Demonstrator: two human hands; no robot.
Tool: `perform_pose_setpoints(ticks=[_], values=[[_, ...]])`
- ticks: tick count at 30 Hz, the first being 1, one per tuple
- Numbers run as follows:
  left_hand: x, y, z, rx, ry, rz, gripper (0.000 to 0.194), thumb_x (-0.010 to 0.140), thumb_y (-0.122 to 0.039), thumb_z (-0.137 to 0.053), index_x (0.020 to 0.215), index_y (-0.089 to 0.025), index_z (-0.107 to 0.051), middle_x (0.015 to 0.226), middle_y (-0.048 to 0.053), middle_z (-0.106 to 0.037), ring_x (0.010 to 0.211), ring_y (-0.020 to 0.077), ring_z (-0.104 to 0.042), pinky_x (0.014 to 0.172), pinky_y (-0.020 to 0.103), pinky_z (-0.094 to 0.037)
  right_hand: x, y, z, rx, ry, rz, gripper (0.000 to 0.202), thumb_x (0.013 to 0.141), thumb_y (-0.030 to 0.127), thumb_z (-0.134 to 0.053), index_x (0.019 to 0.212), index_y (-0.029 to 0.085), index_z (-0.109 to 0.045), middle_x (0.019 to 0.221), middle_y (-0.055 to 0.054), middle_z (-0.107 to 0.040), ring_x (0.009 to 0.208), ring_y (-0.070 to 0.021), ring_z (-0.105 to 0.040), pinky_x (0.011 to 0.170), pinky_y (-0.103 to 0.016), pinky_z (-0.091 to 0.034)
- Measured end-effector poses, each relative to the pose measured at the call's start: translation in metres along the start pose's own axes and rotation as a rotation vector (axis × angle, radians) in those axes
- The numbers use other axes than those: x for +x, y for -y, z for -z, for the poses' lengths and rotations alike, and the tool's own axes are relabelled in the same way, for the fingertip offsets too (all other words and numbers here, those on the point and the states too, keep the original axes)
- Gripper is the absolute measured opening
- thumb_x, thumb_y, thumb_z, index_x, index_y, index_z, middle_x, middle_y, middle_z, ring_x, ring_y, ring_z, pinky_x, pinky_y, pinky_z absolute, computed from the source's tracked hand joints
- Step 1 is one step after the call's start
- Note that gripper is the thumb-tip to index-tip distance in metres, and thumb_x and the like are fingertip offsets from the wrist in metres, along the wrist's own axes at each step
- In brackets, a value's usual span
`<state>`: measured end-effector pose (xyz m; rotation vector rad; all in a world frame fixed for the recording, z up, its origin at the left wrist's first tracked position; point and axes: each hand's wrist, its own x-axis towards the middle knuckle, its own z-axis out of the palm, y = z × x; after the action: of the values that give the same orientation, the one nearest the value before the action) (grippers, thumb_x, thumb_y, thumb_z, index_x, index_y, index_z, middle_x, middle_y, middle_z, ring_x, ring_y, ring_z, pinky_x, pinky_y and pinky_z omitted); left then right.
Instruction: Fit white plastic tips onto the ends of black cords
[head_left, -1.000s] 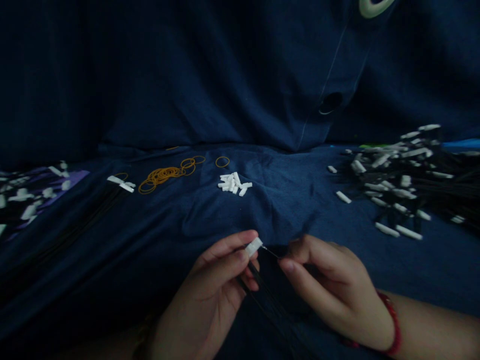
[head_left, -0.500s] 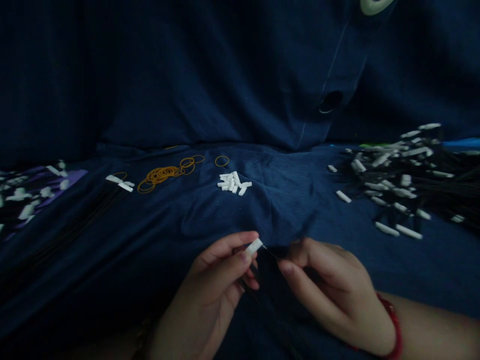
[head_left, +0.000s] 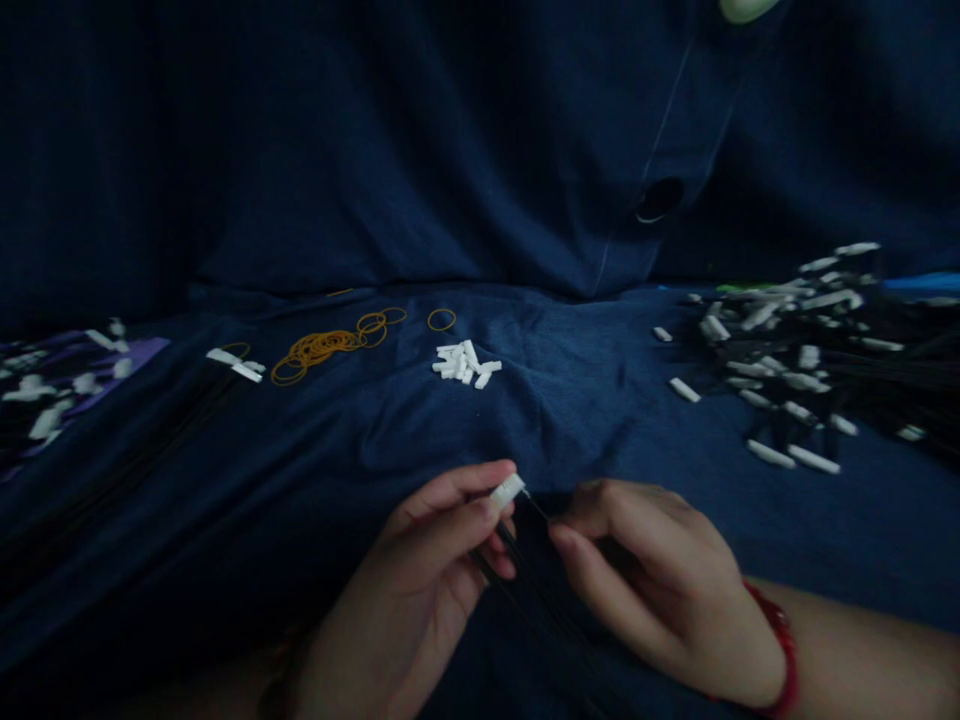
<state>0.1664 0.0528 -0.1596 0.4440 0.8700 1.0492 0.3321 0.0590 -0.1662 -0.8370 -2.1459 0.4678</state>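
Between its thumb and fingertips my left hand (head_left: pixel 427 560) pinches a small white connector (head_left: pixel 508 490), with dark wires (head_left: pixel 510 575) trailing below it. To the right, my right hand (head_left: pixel 660 580) has thumb and index finger pressed together on a thin wire (head_left: pixel 536 507) that reaches the connector's right end. The two hands are a short distance apart. A small pile of white connectors (head_left: pixel 465 363) lies on the dark blue cloth (head_left: pixel 555 400) beyond them.
Orange rubber bands (head_left: pixel 326 347) lie left of the pile, with one loose band (head_left: pixel 442 320) above it. White-tipped black wires (head_left: pixel 787 380) spread at the right. Another bundle (head_left: pixel 45 390) lies on purple material at far left, and a smaller bundle (head_left: pixel 234 364) beside the bands.
My right hand has shifted slightly left, closer to the connector. My left hand keeps its hold with hardly any movement. The whole view has shifted a little.
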Motion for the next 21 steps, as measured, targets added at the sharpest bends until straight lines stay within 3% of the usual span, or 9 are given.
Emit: perform_pose_setpoints(ticks=[7, 13, 21], values=[[-0.001, -0.0004, -0.0006, 0.04, -0.03, -0.032, 0.015, 0.067, -0.014, -0.065, 0.081, -0.016, -0.07, 0.075, 0.004, -0.063, 0.068, 0.0105, -0.052, 0.062, 0.019, -0.042, 0.0027, -0.001, -0.0007, -0.019, -0.054, -0.024, 0.014, 0.08, 0.008, -0.046, 0.069, 0.016, -0.041, 0.056, 0.003, -0.043, 0.049, -0.0053, -0.041, 0.047, -0.019, -0.031], [-0.0014, 0.0007, -0.0029, 0.057, -0.027, -0.056, 0.014, 0.066, -0.015, -0.066, 0.079, -0.017, -0.071, 0.074, 0.004, -0.063, 0.068, 0.0109, -0.053, 0.062, 0.02, -0.042, 0.0002, -0.0011, -0.0013, -0.004, 0.023, -0.09, 0.011, 0.08, 0.011, -0.045, 0.07, 0.015, -0.045, 0.058, 0.002, -0.048, 0.051, -0.0063, -0.045, 0.05, -0.02, -0.033], [-0.0045, 0.0013, -0.0002, 0.069, 0.008, -0.017, 0.014, 0.07, -0.015, -0.063, 0.082, -0.018, -0.07, 0.074, 0.003, -0.063, 0.07, 0.0102, -0.053, 0.063, 0.019, -0.042, 0.0017, -0.0016, -0.001, 0.018, 0.029, -0.108, 0.009, 0.083, 0.011, -0.045, 0.077, 0.016, -0.05, 0.062, 0.002, -0.053, 0.054, -0.006, -0.048, 0.053, -0.019, -0.034]])
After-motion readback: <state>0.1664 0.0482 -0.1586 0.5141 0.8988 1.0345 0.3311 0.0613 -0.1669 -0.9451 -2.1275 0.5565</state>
